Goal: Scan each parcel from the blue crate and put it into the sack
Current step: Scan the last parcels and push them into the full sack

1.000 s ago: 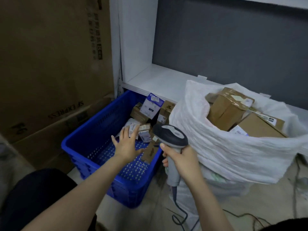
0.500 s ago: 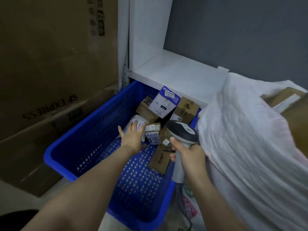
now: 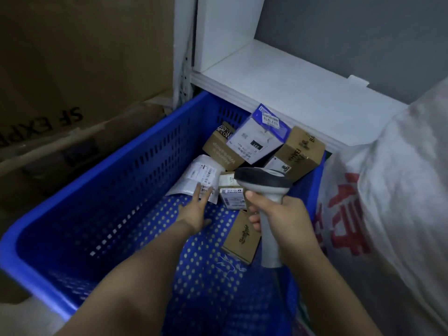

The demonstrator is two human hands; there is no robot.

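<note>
Nearest, my right hand (image 3: 286, 214) is clenched around the scanner (image 3: 264, 187) handle over the blue crate (image 3: 121, 190). My left hand (image 3: 194, 209) reaches in, fingers spread, unladen, touching the white mailer (image 3: 198, 175). Beyond, boxed parcels (image 3: 257, 139) cluster at the far end. The sack (image 3: 400, 178) stands right, beside the crate.

Blue crate (image 3: 135, 166) was perforated moulded plastic, slight sheen. Sack (image 3: 397, 190) looked like coarse woven white fabric, matt, red print. Scanner (image 3: 264, 183): smooth plastic, dark head and light-grey handle. Parcels were mostly matt brown cardboard with paper labels; flat mailer (image 3: 194, 177) was smooth white, faintly glossy. Shelf (image 3: 278, 76) was smooth matt white.
</note>
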